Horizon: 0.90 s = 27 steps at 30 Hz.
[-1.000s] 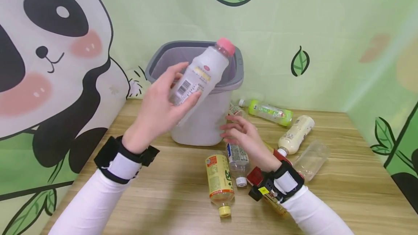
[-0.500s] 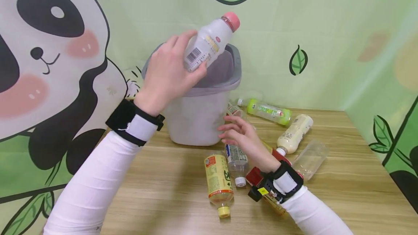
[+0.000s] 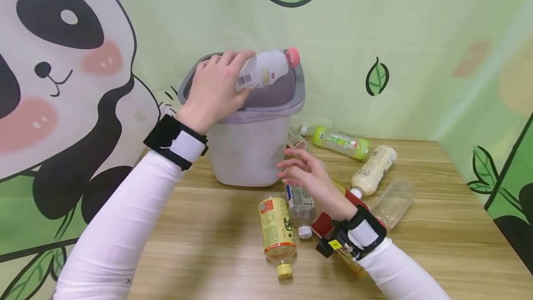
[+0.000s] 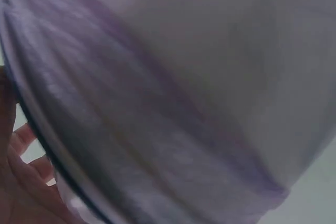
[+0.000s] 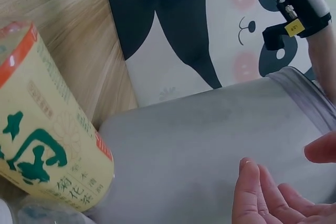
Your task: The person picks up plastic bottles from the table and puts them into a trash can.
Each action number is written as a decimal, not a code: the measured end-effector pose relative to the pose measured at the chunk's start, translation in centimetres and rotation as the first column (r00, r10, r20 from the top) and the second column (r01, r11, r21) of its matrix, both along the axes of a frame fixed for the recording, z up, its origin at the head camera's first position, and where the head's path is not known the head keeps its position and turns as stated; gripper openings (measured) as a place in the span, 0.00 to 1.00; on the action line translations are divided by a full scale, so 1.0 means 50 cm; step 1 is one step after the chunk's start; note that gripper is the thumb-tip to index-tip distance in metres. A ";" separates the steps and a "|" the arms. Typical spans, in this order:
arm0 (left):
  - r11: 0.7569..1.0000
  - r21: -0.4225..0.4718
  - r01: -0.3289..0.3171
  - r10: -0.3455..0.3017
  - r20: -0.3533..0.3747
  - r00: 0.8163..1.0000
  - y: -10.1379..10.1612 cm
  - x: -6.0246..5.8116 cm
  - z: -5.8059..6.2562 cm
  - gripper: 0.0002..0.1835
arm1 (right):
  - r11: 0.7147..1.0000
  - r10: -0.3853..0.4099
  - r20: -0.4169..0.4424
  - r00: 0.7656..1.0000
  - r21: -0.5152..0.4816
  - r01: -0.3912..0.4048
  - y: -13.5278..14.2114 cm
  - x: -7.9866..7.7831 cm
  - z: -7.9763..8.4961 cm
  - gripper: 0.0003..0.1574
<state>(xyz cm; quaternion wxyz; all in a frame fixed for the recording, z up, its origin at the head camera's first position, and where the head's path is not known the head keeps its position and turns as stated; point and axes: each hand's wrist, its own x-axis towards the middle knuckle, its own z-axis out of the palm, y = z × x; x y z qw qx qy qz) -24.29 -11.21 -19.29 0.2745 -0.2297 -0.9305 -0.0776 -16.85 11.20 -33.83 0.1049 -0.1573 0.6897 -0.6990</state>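
My left hand (image 3: 218, 87) grips a white plastic bottle (image 3: 266, 69) with a pink cap, held nearly level over the mouth of the lined trash bin (image 3: 250, 152). Its base is hidden behind the fingers. In the left wrist view the bin's liner (image 4: 131, 114) fills most of the picture, and part of the left hand (image 4: 26, 182) shows past the rim. My right hand (image 3: 312, 177) hovers by the bin's front right side with relaxed fingers, holding nothing. Below it lie a yellow-labelled bottle (image 3: 276, 233) and a clear bottle (image 3: 300, 207) with a white cap.
To the right on the wooden table (image 3: 200, 253) lie a green-labelled bottle (image 3: 341, 142), a cream bottle (image 3: 374, 168) and a clear container (image 3: 393, 203). A red-and-yellow package (image 3: 322, 226) sits partly under the right wrist. A patterned cloth wall (image 3: 416, 36) stands close behind the bin.
My left hand has risen with the white bottle, moved over the bin, then lowered and tipped the bottle from slanted to nearly level. The right hand has stayed in place.
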 end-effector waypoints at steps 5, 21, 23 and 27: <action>1.000 0.010 0.009 -0.010 0.084 0.996 -0.005 -0.012 -0.011 0.35 | 0.997 -0.015 -0.080 0.997 0.077 0.021 0.003 -0.003 -0.002 0.33; 0.989 0.098 0.109 -0.105 -0.048 0.993 0.004 0.006 -0.039 0.13 | 0.987 -0.013 -0.149 0.989 0.156 0.037 0.019 -0.005 -0.007 0.28; 0.983 0.109 0.145 -0.135 -0.098 0.986 0.007 0.017 -0.047 0.11 | 0.984 -0.011 -0.160 0.987 0.171 0.039 0.026 -0.002 -0.008 0.26; 0.961 0.125 0.248 -0.219 -0.206 0.954 0.015 0.040 -0.066 0.09 | 0.962 -0.014 -0.235 0.972 0.263 0.077 0.042 0.005 -0.010 0.22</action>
